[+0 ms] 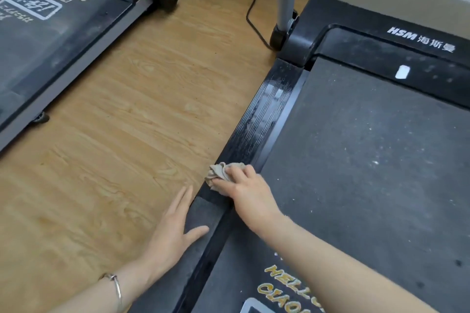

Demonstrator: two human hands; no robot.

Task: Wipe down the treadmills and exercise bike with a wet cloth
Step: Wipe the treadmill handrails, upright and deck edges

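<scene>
On treadmill rail [267, 109]: right hand [245, 189] presses cloth [221, 173]; left hand [175, 231] flat.

Wood-grain floor [132, 119], two dusty black treadmills [368, 160] [50, 20] standing apart on it, black power cord [251, 10] trailing between

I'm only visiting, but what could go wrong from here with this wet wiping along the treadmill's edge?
1. The wiped side rail looks glossy and wet; the left hand resting at its edge, or a later foot, might slip.
2. A power cord lies on the floor by the treadmill front; if the cloth gripped by the right hand drips there, water could reach electrics.
3. The belt looks dusty, so the cloth may smear grime.
</scene>
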